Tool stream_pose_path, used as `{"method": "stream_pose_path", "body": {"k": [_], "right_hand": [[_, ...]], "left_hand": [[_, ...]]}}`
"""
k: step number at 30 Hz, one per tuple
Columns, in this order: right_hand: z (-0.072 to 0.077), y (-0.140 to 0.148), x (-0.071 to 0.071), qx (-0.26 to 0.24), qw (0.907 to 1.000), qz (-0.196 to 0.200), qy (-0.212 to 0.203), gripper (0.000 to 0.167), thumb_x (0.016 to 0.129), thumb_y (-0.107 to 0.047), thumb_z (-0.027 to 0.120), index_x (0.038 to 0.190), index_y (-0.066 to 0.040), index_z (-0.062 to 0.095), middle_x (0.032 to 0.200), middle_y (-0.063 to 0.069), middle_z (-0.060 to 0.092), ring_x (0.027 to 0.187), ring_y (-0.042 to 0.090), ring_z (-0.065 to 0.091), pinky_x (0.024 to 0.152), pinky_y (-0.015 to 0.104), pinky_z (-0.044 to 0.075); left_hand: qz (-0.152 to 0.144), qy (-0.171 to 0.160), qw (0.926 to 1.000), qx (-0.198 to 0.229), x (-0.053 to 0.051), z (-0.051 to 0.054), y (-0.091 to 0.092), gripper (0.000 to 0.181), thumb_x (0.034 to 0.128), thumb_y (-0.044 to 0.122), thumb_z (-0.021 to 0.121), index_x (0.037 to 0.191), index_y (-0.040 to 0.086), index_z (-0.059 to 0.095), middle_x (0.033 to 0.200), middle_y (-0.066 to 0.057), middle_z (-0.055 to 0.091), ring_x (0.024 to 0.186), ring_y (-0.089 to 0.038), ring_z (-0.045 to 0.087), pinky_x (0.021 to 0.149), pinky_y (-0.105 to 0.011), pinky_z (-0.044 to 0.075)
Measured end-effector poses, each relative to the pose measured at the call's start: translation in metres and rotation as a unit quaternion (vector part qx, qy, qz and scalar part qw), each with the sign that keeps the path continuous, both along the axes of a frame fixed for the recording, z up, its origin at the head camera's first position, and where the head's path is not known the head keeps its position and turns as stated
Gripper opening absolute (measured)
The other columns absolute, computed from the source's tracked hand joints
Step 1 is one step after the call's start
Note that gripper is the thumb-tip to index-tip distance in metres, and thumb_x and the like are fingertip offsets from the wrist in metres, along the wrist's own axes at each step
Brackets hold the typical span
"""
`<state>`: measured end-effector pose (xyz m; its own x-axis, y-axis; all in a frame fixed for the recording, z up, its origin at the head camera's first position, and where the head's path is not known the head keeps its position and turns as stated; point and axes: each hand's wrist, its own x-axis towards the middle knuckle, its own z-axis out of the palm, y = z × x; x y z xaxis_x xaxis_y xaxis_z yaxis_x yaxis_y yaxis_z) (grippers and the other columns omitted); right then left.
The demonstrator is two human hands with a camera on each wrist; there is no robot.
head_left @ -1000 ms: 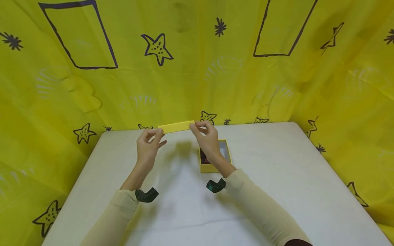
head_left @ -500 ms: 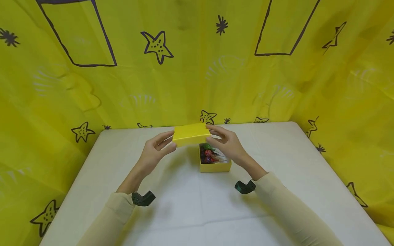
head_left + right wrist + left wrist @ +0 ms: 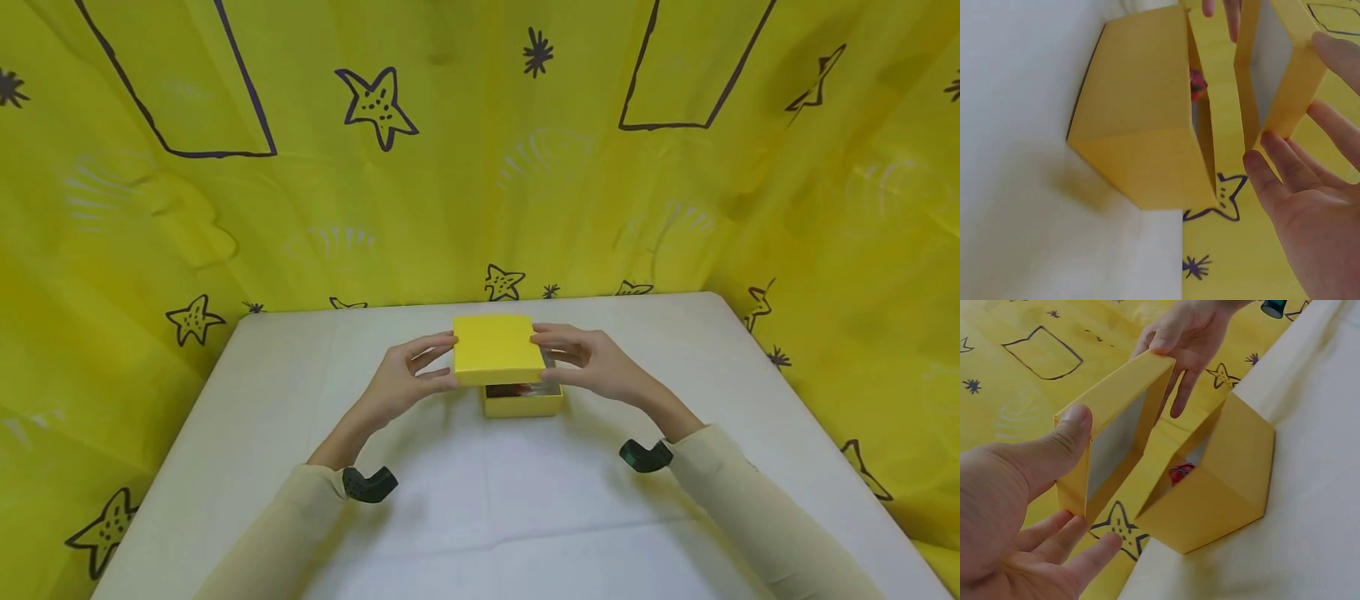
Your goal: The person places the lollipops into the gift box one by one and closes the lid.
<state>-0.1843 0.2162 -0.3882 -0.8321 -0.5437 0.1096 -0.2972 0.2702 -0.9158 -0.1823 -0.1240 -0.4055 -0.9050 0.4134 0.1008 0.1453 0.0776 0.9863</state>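
A yellow box lid (image 3: 495,346), white inside, is held level by both hands above a yellow box (image 3: 522,407). My left hand (image 3: 405,379) pinches the lid's left side between thumb and fingers. On the opposite side my right hand (image 3: 600,367) grips it the same way. A gap separates lid and box in both wrist views, and the lid sits a little left of the box. Wrapped lollipops lie in the box; most are hidden under the lid, and one red wrapper (image 3: 1180,473) shows in the left wrist view.
The box stands on a table with a white cloth (image 3: 480,517). A yellow patterned curtain (image 3: 435,208) hangs behind and at both sides of the table. Dark green wrist mounts (image 3: 370,484) sit at both sleeves.
The lid has turned from edge-on to level, top side up, and moved right and nearer, over the box. Both hands shifted right with it; the lollipops are now mostly covered from above.
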Motion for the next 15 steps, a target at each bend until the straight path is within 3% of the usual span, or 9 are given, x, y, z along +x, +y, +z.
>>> {"method": "stream_pose_path", "body": {"k": [7,15], "right_hand": [[-0.009,0.021,-0.001,0.015,0.9997,-0.018,-0.004,0.060,0.091,-0.017,0.081,0.146,-0.008,0.057,0.162,0.004,0.040,0.144,0.024,0.046,0.112,0.028,0.043],[-0.027,0.028,0.001,0.005,0.9998,-0.016,0.014,0.062,0.090,-0.012,0.081,0.146,-0.003,0.055,0.163,0.012,0.038,0.143,0.030,0.046,0.112,0.038,0.043]], "left_hand": [[-0.014,0.028,0.9994,-0.017,-0.009,-0.018,0.023,0.066,0.0784,0.005,0.088,0.138,0.005,0.061,0.153,-0.008,0.051,0.140,-0.028,0.050,0.107,-0.036,0.049],[-0.006,0.039,0.9987,-0.033,-0.012,-0.033,0.033,0.065,0.0741,0.003,0.090,0.133,0.006,0.065,0.153,-0.007,0.051,0.138,-0.027,0.052,0.109,-0.036,0.048]]}}
